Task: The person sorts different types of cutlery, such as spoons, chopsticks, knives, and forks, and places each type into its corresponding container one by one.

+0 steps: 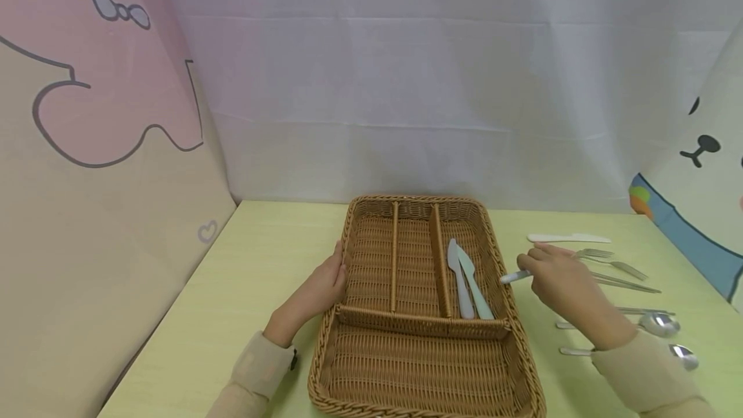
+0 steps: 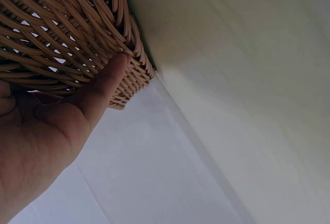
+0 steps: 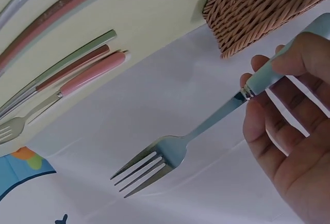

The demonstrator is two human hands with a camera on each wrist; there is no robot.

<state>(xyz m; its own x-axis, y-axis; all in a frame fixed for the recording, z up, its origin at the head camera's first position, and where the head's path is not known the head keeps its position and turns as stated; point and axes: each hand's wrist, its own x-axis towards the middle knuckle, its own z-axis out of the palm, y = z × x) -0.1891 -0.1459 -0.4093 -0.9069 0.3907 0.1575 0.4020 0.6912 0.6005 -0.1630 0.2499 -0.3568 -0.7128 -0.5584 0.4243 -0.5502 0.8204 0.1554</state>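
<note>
The right hand (image 1: 563, 279) pinched the fork (image 3: 172, 150) by its pale handle, near the wicker basket's (image 1: 418, 369) right rim. The left hand (image 1: 313, 286) rested straight-fingered against the opposite side; steadying there and keeping the tines clear seemed best.

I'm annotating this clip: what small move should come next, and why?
Probably carry the fork over the rear middle compartment of the basket: the right hand holds it just beside the basket, that compartment is bare, and two knives occupy its right neighbour.
</note>
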